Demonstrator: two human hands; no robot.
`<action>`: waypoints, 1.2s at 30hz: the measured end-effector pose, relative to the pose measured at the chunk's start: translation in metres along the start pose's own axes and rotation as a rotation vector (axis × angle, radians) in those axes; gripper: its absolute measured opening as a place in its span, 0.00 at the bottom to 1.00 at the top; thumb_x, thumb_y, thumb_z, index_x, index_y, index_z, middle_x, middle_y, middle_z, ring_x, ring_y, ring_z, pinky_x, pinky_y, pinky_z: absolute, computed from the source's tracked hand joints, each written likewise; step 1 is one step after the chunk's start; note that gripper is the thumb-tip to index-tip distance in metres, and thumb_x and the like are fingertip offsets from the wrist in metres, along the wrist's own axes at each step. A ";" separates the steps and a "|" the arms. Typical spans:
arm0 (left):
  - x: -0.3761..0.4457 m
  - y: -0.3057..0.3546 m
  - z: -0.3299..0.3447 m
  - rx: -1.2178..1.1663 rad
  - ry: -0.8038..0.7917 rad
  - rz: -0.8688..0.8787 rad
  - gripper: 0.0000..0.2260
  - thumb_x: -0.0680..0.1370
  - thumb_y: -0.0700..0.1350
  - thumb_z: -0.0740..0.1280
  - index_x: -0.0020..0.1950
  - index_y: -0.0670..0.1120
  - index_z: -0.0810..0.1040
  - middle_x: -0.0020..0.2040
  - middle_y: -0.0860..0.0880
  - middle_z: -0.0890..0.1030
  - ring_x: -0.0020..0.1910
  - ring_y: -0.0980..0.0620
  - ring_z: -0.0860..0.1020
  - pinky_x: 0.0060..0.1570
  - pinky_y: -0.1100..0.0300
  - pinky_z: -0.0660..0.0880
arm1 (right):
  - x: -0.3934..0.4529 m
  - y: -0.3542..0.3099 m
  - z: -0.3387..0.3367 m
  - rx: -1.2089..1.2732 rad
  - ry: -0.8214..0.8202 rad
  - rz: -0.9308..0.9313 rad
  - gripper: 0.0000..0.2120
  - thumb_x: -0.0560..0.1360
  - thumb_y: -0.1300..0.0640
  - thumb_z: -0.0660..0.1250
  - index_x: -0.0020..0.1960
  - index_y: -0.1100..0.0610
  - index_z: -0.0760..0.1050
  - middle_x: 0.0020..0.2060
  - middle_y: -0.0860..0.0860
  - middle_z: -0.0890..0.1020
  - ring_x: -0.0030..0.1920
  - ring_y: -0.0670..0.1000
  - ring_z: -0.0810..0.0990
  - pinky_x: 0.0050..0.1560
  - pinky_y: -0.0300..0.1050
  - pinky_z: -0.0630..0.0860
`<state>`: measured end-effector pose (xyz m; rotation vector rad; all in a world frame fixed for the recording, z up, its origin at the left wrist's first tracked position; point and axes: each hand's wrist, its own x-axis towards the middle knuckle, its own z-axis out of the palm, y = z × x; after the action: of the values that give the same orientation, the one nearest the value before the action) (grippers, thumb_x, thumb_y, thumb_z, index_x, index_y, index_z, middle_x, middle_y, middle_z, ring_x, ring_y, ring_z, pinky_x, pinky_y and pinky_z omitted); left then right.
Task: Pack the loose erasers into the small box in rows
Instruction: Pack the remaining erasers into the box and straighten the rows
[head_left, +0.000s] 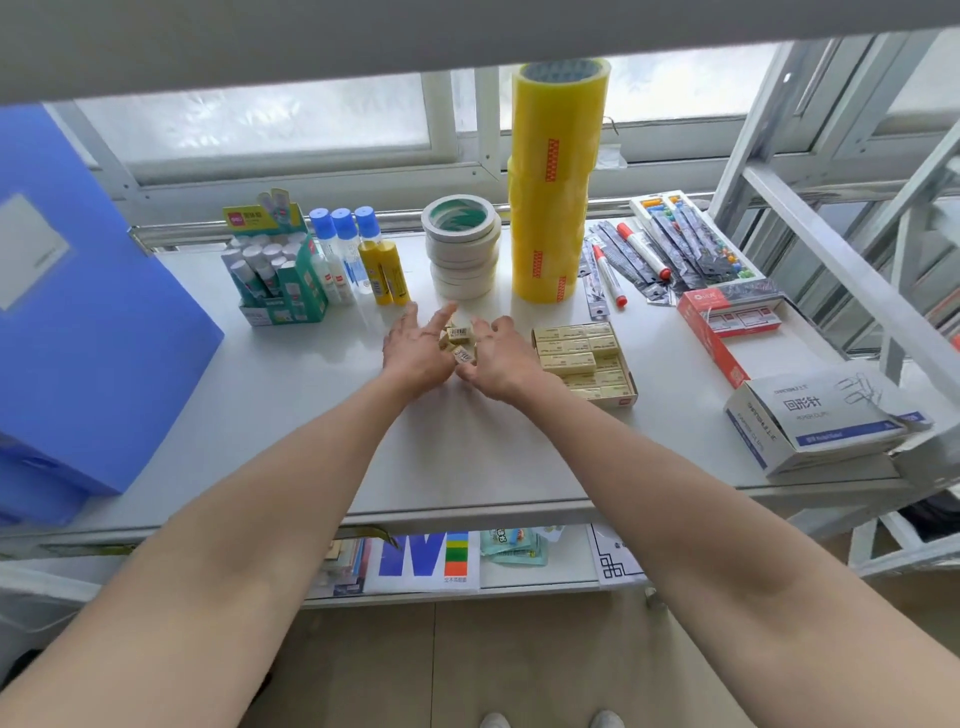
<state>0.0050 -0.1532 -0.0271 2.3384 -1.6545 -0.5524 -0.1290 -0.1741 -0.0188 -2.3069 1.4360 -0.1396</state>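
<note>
Several small cream erasers (459, 338) in paper sleeves lie in a loose heap on the white shelf (467, 447). My left hand (420, 349) is at the heap's left side with its fingers spread and nearly straight. My right hand (500, 358) is at the heap's right side with fingers bent over the erasers; I cannot tell whether it grips one. Just right of that hand stands the small open box (584, 359), holding rows of the same cream erasers.
Behind the heap stand masking tape rolls (462, 249), a tall yellow tape stack (553, 176), glue bottles (358, 254) and a green display carton (275, 270). A blue file box (88, 312) is at left. Markers (608, 275), a red staple box (727, 322) and a paperclip carton (815, 415) are at right.
</note>
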 end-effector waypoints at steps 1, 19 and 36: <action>0.005 0.001 -0.001 0.024 -0.043 0.001 0.31 0.77 0.47 0.63 0.77 0.62 0.57 0.80 0.42 0.50 0.79 0.45 0.48 0.76 0.51 0.47 | 0.003 0.000 0.001 -0.005 -0.009 0.010 0.31 0.77 0.44 0.63 0.75 0.56 0.58 0.67 0.59 0.63 0.66 0.60 0.70 0.67 0.53 0.68; -0.033 -0.033 0.029 0.165 0.384 0.302 0.16 0.75 0.49 0.68 0.61 0.46 0.79 0.57 0.43 0.77 0.57 0.41 0.73 0.52 0.49 0.68 | -0.013 -0.002 0.010 0.172 0.002 -0.065 0.21 0.74 0.53 0.68 0.65 0.57 0.71 0.62 0.58 0.68 0.60 0.58 0.74 0.65 0.46 0.68; -0.051 -0.010 0.013 -0.291 0.319 0.076 0.12 0.78 0.49 0.65 0.56 0.42 0.75 0.44 0.44 0.78 0.42 0.44 0.75 0.40 0.55 0.70 | -0.034 -0.003 0.013 0.486 0.116 0.004 0.19 0.72 0.51 0.73 0.57 0.61 0.77 0.50 0.59 0.81 0.48 0.58 0.81 0.54 0.54 0.78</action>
<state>-0.0072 -0.1011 -0.0337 2.0231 -1.4062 -0.3535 -0.1380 -0.1393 -0.0252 -1.9208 1.2853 -0.5638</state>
